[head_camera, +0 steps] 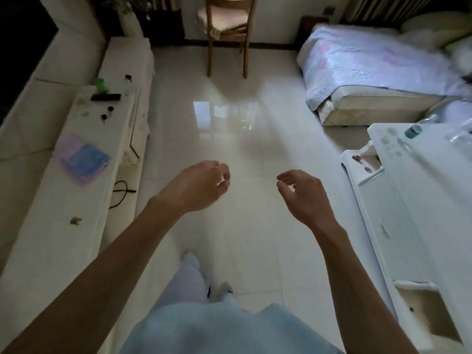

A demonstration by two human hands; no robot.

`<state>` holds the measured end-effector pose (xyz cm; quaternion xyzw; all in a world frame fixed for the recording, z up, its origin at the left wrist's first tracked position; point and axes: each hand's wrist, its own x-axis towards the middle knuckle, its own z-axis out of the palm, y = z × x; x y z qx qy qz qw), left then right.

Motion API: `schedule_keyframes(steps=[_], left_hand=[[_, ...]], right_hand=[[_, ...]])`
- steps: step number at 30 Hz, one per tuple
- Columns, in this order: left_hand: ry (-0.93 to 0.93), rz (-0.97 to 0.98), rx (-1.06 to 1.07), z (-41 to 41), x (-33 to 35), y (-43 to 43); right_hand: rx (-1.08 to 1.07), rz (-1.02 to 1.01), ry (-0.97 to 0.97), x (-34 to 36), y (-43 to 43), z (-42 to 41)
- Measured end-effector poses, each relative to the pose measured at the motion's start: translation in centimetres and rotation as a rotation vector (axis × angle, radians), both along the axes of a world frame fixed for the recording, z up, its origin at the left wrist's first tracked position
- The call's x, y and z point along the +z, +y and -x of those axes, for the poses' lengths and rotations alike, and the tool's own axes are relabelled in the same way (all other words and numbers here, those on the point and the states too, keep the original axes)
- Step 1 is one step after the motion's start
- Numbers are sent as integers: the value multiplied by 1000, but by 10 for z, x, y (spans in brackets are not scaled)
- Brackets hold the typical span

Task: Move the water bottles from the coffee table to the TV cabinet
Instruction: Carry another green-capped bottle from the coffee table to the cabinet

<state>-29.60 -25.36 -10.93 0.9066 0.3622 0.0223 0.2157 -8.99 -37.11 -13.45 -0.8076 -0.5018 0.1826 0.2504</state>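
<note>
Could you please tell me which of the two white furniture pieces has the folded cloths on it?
The long cabinet on the person's left: the folded cloths lie on its top. The table on the right bears clear bottles instead.

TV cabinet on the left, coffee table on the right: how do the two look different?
The TV cabinet runs long down the person's left; the coffee table stands on their right. The cabinet carries folded pink and blue cloths and a black remote; the table carries clear water bottles, blurred here. The cabinet looks cream, the table whiter. Both are low and pale.
</note>
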Motion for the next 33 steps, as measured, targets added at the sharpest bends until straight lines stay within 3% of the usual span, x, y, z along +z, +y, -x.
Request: schedule_keyframes(steps=[7, 19, 33], left_hand=[[-8, 1, -221, -98, -16, 44], [-99, 40, -486, -284, 3, 180], [-25, 18, -624, -433, 5, 263]], right_hand=[[-197, 63, 31, -11, -1, -64], [-475, 133, -33, 32, 92, -204], [-578, 120, 34, 17, 170, -334]])
